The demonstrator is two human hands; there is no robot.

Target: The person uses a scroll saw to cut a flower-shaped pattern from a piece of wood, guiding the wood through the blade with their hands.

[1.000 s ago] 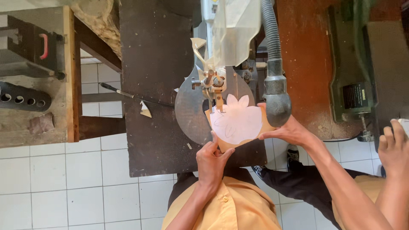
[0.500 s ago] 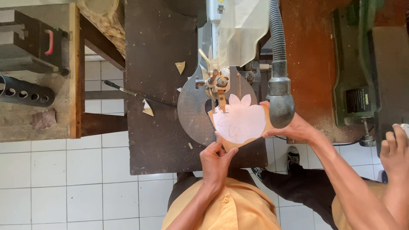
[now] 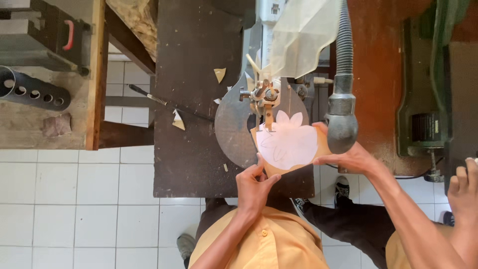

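Observation:
A thin wooden board [image 3: 273, 168] with a pale pink flower-shaped paper pattern [image 3: 289, 144] lies on the round metal table [image 3: 231, 132] of a scroll saw. The saw's blade holder [image 3: 268, 115] stands at the pattern's far edge, between two petals. My left hand [image 3: 254, 185] pinches the board's near left edge. My right hand [image 3: 348, 157] presses its right edge, just under a grey hose nozzle [image 3: 341, 127].
Small wood offcuts [image 3: 178, 121] lie on the dark bench [image 3: 186, 149]. A ribbed hose [image 3: 344, 45] and clear plastic guard [image 3: 298, 35] hang above the saw. A motor [image 3: 423, 124] sits on the right, and another hand [image 3: 465, 187] shows at the right edge. White floor tiles [image 3: 74, 199] lie below.
Both hands stay on the board at the blade. The board has turned slightly, and the view has drifted a little.

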